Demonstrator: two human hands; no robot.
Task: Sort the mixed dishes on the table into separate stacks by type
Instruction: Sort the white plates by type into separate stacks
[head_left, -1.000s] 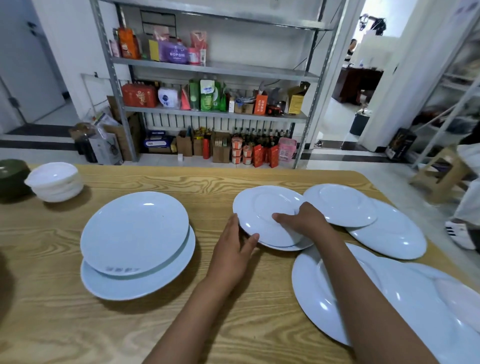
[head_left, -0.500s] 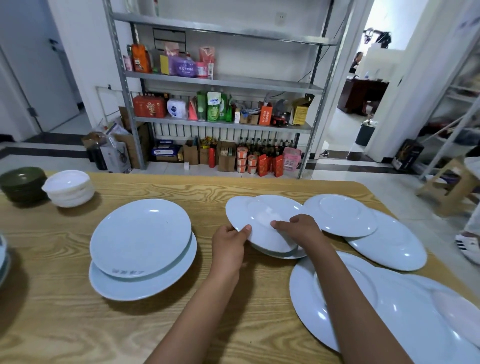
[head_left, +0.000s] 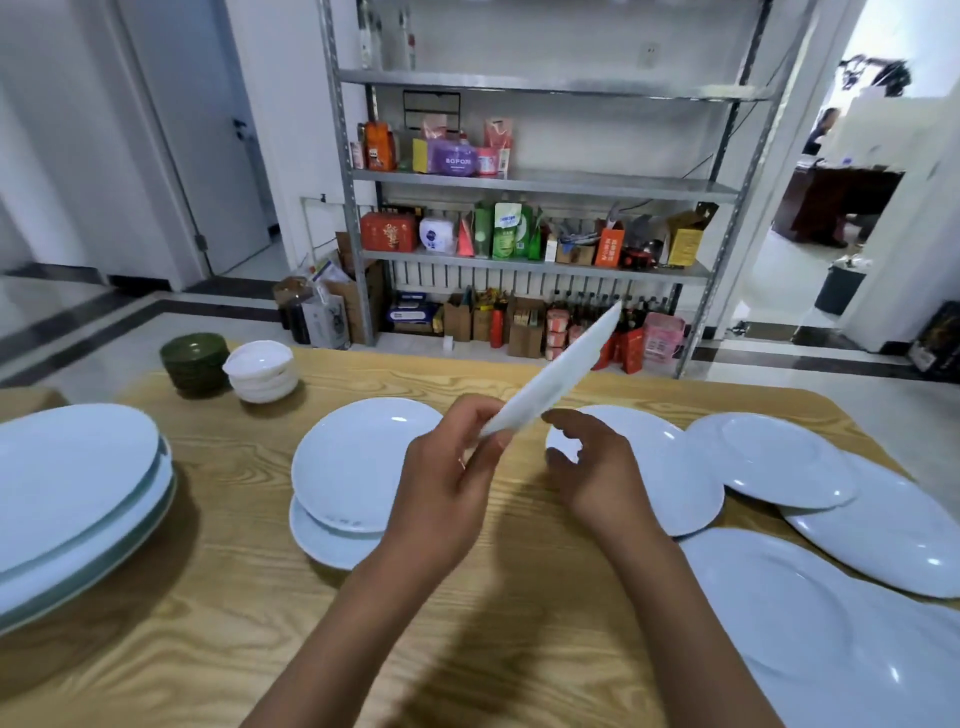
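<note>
Left grip (head_left: 447, 483): I pinch a white plate (head_left: 558, 376), tilted steeply, above the table (head_left: 234, 597).
Right grip (head_left: 597, 467): fingers loosely curled, empty, just beside the plate's lower edge.
Below: two stacked plates (head_left: 358, 462).

Bare wooden table (head_left: 249, 597) is being left open just in front of the two-plate stack (head_left: 358, 467). Passage left of that stack is being blocked by large stacked plates (head_left: 72, 493); right of it, by overlapping plates (head_left: 779, 457).

White plate (head_left: 558, 379) raised off the table, tilted steeply, edge-on to camera. Two-plate stack (head_left: 358, 467) at centre-left. Large plates (head_left: 72, 493) stacked far left. Green bowls (head_left: 195, 364) and white bowls (head_left: 262, 371) stacked side by side at rear.
</note>
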